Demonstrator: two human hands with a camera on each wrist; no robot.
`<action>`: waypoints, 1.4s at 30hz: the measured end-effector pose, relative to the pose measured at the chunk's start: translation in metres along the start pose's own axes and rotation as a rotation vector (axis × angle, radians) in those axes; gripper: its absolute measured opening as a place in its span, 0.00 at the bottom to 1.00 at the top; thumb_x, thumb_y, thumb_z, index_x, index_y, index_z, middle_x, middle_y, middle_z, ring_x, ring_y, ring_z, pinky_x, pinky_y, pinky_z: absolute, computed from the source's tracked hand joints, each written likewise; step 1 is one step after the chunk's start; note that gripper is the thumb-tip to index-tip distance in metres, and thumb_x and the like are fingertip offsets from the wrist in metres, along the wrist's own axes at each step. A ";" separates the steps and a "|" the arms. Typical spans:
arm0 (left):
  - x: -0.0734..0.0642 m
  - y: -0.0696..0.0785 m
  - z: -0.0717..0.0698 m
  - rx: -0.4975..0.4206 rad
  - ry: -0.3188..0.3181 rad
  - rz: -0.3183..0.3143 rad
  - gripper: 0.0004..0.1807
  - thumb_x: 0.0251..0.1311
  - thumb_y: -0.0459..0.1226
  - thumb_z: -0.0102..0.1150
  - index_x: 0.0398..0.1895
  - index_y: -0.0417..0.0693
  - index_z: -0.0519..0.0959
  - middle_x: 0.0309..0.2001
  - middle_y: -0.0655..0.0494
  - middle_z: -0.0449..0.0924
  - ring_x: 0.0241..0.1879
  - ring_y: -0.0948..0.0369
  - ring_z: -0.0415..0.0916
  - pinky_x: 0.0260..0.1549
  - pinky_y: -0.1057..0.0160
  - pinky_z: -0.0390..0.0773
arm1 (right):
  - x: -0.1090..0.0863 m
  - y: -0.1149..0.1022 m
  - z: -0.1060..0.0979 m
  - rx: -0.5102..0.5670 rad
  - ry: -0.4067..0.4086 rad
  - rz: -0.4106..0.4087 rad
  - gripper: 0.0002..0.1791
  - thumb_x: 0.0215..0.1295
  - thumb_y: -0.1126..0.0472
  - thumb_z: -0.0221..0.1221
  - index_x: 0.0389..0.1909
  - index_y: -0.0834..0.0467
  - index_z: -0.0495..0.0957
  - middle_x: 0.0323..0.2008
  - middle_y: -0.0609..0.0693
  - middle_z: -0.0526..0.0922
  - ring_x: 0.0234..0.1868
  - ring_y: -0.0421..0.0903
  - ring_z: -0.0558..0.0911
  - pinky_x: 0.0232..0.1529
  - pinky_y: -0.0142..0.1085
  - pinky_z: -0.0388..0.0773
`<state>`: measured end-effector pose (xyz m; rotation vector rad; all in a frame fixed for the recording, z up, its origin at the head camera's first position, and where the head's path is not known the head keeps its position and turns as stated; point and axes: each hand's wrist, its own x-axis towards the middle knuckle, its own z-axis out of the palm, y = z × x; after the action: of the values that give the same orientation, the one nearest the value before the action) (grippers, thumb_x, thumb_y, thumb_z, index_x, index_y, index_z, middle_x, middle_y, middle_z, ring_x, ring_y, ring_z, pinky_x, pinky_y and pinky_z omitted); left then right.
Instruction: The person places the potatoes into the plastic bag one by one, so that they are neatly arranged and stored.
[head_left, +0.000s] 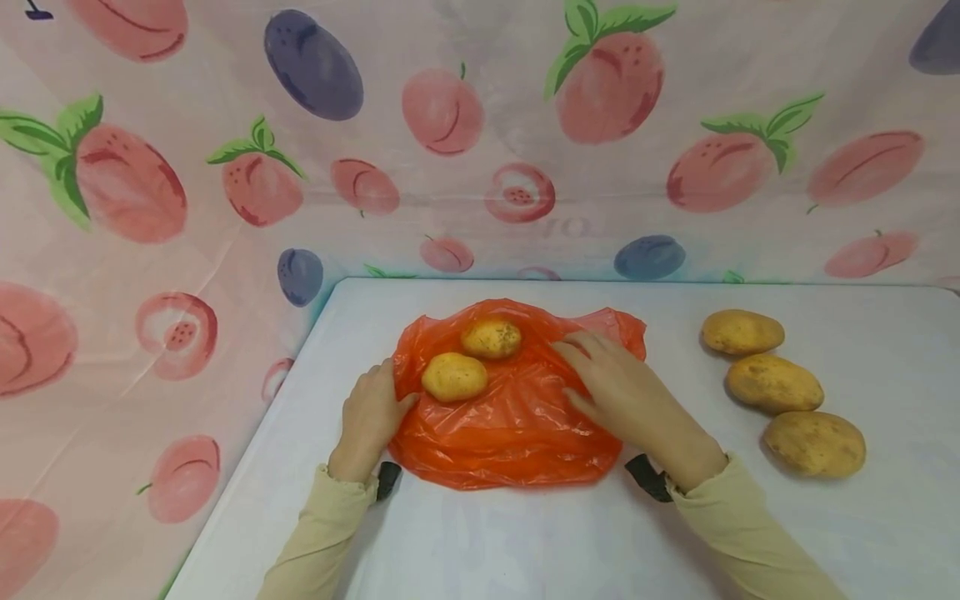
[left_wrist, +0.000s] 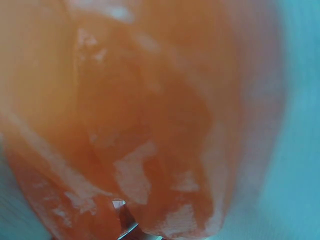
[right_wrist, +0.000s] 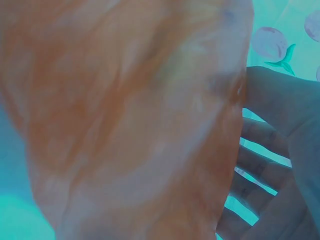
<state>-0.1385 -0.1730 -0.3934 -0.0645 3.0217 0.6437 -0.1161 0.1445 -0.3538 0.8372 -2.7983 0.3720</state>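
A crumpled orange-red plastic bag [head_left: 517, 400] lies spread on the white table, its rim loosely raised. Two potatoes sit in it, one potato [head_left: 454, 377] nearer the left and another potato [head_left: 491, 338] just behind. My left hand [head_left: 371, 417] touches the bag's left edge, thumb apart from the fingers; the fingertips are partly hidden by the film. Over the bag's right side is my right hand [head_left: 618, 383], thumb and fingers spread. The right wrist view shows that hand [right_wrist: 280, 155] beside the film, its fingertips hidden behind it. Orange film [left_wrist: 150, 100] fills most of the left wrist view.
Three more potatoes stand in a slanting row to the right: a far potato [head_left: 742, 332], a middle potato [head_left: 775, 384] and a near potato [head_left: 815, 444]. A fruit-patterned cloth [head_left: 480, 208] hangs behind and left of the white table [head_left: 510, 550].
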 end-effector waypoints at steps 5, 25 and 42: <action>-0.001 0.001 0.000 -0.008 0.002 -0.009 0.30 0.61 0.39 0.68 0.62 0.36 0.69 0.48 0.41 0.78 0.45 0.47 0.74 0.49 0.45 0.81 | -0.006 0.005 -0.004 -0.018 -0.017 0.032 0.33 0.57 0.59 0.71 0.62 0.64 0.73 0.59 0.61 0.75 0.62 0.58 0.74 0.59 0.53 0.76; 0.000 0.000 0.001 0.003 0.000 -0.013 0.31 0.61 0.40 0.68 0.62 0.35 0.68 0.49 0.41 0.78 0.46 0.47 0.74 0.49 0.44 0.81 | -0.031 0.028 -0.018 -0.056 0.026 0.039 0.32 0.55 0.63 0.71 0.61 0.66 0.73 0.57 0.63 0.76 0.58 0.61 0.76 0.55 0.54 0.78; 0.001 0.000 0.001 -0.002 -0.005 -0.015 0.31 0.61 0.39 0.68 0.62 0.35 0.68 0.49 0.40 0.78 0.46 0.47 0.74 0.49 0.44 0.81 | -0.056 0.049 -0.024 -0.112 0.123 -0.007 0.29 0.52 0.63 0.72 0.55 0.66 0.76 0.51 0.62 0.78 0.52 0.59 0.78 0.43 0.52 0.82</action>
<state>-0.1390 -0.1728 -0.3944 -0.0847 3.0129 0.6440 -0.0947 0.2197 -0.3541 0.7717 -2.6739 0.2540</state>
